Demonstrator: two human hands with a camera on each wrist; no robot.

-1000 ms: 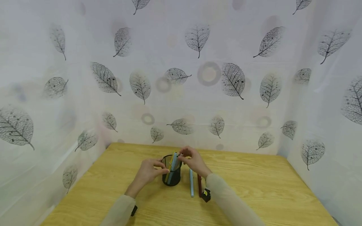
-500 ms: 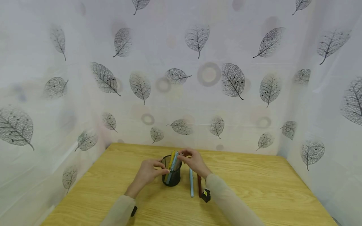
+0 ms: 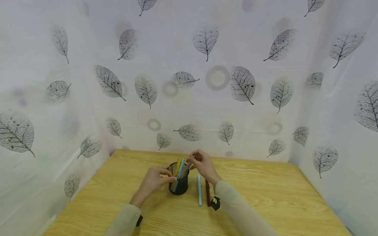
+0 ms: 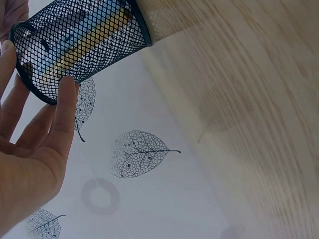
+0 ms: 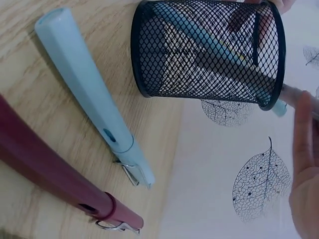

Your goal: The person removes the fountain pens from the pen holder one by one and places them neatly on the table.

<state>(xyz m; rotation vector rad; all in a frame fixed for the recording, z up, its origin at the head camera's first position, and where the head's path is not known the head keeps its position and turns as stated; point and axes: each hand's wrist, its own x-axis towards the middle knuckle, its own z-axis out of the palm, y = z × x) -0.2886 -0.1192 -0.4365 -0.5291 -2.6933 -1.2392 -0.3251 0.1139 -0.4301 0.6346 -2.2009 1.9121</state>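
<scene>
Since a second ago your right hand (image 3: 203, 164) has lifted slightly, pinching a grey pen (image 3: 186, 167) into the mesh cup (image 3: 178, 183) your left hand (image 3: 153, 181) grips, three pens inside, blue pen (image 3: 199, 190) and red pen (image 3: 208, 193) waiting beside it

A light blue pen (image 3: 199, 193) and a dark red pen (image 3: 208, 193) lie side by side on the wooden table (image 3: 280, 200), just right of the grip; leaf-print curtains (image 3: 251, 82) stand behind.
</scene>
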